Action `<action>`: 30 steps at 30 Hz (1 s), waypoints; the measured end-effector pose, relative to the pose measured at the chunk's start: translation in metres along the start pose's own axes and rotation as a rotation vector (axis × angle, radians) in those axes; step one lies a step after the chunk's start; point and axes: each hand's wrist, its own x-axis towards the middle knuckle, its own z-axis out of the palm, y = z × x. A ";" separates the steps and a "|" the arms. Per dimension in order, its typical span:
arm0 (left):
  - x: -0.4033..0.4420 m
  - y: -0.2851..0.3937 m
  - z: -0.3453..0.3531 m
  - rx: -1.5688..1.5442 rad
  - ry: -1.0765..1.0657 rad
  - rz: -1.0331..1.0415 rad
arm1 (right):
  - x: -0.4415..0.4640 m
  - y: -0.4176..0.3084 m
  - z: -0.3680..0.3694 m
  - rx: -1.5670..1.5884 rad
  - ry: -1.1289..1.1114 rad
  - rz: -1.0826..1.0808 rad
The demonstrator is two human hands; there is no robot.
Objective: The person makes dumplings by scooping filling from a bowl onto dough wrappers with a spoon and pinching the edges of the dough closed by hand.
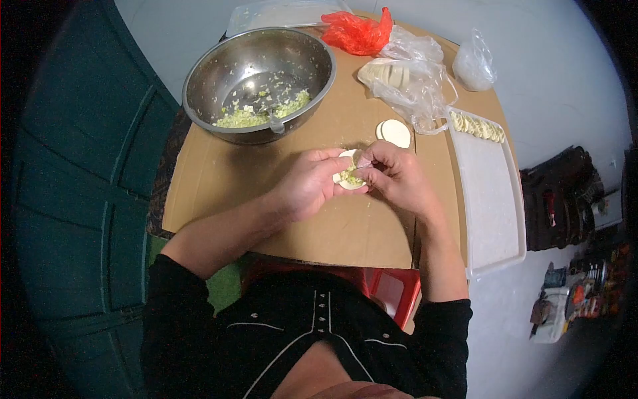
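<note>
My left hand [307,184] cradles a round, pale dumpling wrapper [352,187], its thumb over the near edge. Chopped green-and-white filling [350,175] lies on the middle of that wrapper. My right hand [397,176] is closed in a pinch at the wrapper's right side, thumb and forefinger over the filling. A thin dark line shows between those fingertips; whether it is a utensil or a fold of dough, I cannot tell. Just beyond my right hand, a few loose wrappers [396,133] overlap on the cardboard.
A large metal bowl [199,93] holds more filling, with a handle-like piece [276,124] at its near rim. Clear plastic bags [425,100] and a red bag [359,33] lie at the back. At right, a white tray [493,199] carries a row of folded dumplings [477,126].
</note>
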 end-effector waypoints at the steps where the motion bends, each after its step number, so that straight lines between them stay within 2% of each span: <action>1: 0.000 0.000 0.000 0.038 0.006 0.002 | 0.000 0.002 0.000 -0.020 -0.009 -0.051; 5: -0.001 0.000 0.001 0.035 -0.009 0.020 | 0.001 -0.002 -0.004 0.064 0.016 -0.006; 8: -0.001 0.000 0.002 0.045 -0.011 0.030 | 0.002 -0.002 -0.004 -0.011 0.046 -0.033; 10: -0.001 -0.003 -0.002 0.053 -0.035 0.026 | 0.002 -0.001 -0.001 -0.142 0.034 -0.150; 14: 0.000 0.000 0.001 0.053 0.003 0.010 | 0.002 0.005 -0.001 -0.040 0.048 -0.153; 16: 0.001 0.001 0.002 -0.050 -0.006 0.015 | 0.000 0.000 -0.004 0.056 0.106 -0.020; 20: 0.002 0.003 -0.001 -0.027 -0.009 0.050 | 0.001 -0.003 -0.015 -0.074 0.069 -0.031; 22: 0.002 0.003 -0.001 0.002 0.029 0.046 | 0.001 -0.003 -0.015 -0.144 0.057 -0.120; 30: 0.000 0.004 0.003 0.024 0.013 0.041 | 0.004 -0.002 -0.008 -0.180 0.030 -0.203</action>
